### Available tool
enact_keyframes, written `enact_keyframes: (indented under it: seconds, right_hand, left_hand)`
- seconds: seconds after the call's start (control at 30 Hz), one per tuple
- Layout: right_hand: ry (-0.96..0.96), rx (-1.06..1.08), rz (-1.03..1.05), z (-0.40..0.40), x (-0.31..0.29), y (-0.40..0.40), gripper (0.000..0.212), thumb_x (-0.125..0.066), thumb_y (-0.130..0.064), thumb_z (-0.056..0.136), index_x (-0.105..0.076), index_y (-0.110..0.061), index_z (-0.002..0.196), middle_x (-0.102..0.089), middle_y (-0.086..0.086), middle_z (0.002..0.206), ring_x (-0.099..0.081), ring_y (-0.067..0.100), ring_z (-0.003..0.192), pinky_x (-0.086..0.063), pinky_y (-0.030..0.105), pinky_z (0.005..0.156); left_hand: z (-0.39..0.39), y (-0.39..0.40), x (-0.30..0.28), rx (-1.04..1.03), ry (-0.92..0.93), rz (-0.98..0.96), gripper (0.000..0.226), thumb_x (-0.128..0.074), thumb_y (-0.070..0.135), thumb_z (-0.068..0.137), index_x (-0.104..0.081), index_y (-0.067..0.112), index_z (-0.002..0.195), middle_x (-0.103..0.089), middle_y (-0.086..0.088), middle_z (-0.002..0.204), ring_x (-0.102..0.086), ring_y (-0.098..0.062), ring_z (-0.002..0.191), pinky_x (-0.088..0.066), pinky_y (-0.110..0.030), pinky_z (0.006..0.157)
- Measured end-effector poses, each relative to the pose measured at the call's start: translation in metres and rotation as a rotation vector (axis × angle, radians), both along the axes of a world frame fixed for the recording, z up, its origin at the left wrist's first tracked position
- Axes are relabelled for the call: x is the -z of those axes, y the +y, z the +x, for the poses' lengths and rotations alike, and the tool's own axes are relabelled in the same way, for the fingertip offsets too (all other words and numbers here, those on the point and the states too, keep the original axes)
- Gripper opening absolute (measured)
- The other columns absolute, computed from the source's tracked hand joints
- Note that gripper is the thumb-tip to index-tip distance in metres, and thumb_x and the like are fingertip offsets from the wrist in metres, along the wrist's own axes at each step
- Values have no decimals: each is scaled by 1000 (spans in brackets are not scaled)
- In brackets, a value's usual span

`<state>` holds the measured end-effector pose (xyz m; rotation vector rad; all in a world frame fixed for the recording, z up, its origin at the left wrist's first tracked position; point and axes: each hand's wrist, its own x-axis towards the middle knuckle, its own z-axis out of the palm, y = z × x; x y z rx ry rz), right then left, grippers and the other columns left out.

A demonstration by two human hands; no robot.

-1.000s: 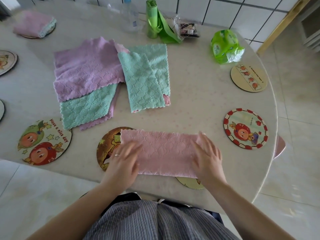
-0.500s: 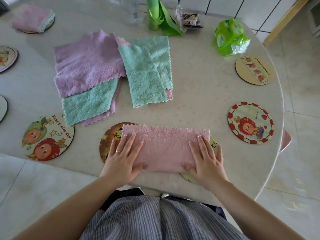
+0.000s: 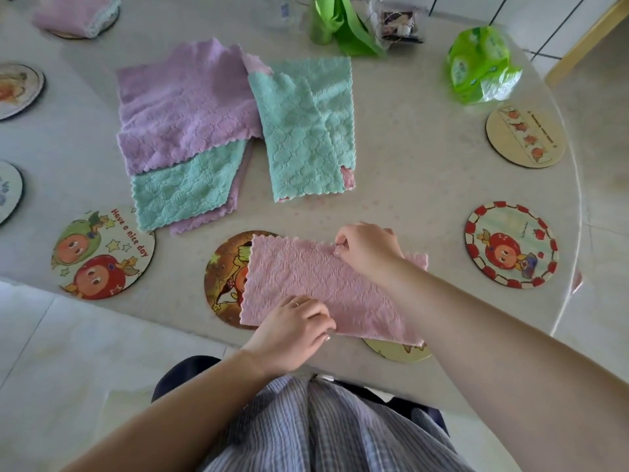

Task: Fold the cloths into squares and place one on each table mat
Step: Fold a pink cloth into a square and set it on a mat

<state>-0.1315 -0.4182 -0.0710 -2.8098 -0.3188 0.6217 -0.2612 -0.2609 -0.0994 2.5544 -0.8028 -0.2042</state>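
Left hand [image 3: 292,330] pinching near edge of pink cloth [image 3: 323,287] at 6 o'clock; right hand [image 3: 369,248] pinching far edge at 12. Folded into a strip, overlapping brown mat [image 3: 226,277] at 9 o'clock. Unfolded cloths [image 3: 190,107] heaped well beyond at 11.

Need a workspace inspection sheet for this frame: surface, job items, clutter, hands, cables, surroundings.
Surface: round pale table, bare between the items.
Job's things: pink cloth, folded to a strip, lies across the brown mat and a yellow mat. Unfolded purple cloth and teal cloths are piled mid-table. One folded cloth sits on a far-left mat. The "Have a nice day" mat and red-rimmed mat are bare.
Clutter: green tissue pack, green bag roll.
Hands: left hand pinches the strip's near edge; right hand pinches its far edge.
Cables: nothing seen.
Surroundings: tiled floor.
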Motion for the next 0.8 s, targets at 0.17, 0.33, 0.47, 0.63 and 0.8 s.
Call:
enact_keyframes:
  seconds: [0.17, 0.33, 0.47, 0.63, 0.8]
  right_hand:
    - [78, -73, -187, 6, 3, 11, 24, -51, -24, 88, -50, -16, 65, -51, 0, 65, -55, 25, 78, -31, 32, 71]
    - [142, -7, 131, 0, -12, -7, 16, -51, -22, 83, -61, -9, 89, -62, 8, 82, -57, 26, 78, -44, 32, 66]
    - [134, 116, 402, -12, -34, -32, 16, -51, -22, 89, -44, -25, 75, -49, -7, 68, -43, 11, 60, -33, 26, 55]
    - [110, 364, 635, -40, -42, -58, 20, -49, -30, 93, -45, -21, 76, -45, -4, 65, -39, 13, 58, -32, 30, 57]
    - [187, 644, 717, -83, -32, -61, 18, -51, -37, 90, -51, -28, 106, -59, -7, 88, -55, 19, 72, -49, 48, 74]
  left_hand:
    - [-2, -6, -1, -74, 21, -23, 5, -66, 23, 80, -66, 25, 85, -59, 10, 88, -58, -10, 82, -48, -28, 81]
    - [0, -6, -13, -114, 25, -45, 3, -64, 23, 81, -65, 25, 82, -54, 9, 85, -55, -10, 80, -48, -32, 80]
    - [-1, 6, -35, -242, -15, -139, 4, -60, 25, 80, -61, 26, 84, -57, 15, 83, -55, -3, 79, -41, -27, 84]
    - [-2, -6, -65, -820, 364, -578, 7, -53, 15, 90, -57, 19, 86, -56, 11, 79, -50, -2, 69, -41, -16, 67]
    - [0, -30, -64, -1019, 850, -1069, 13, -43, 20, 96, -53, 17, 105, -57, -3, 83, -54, -12, 71, -44, -28, 70]
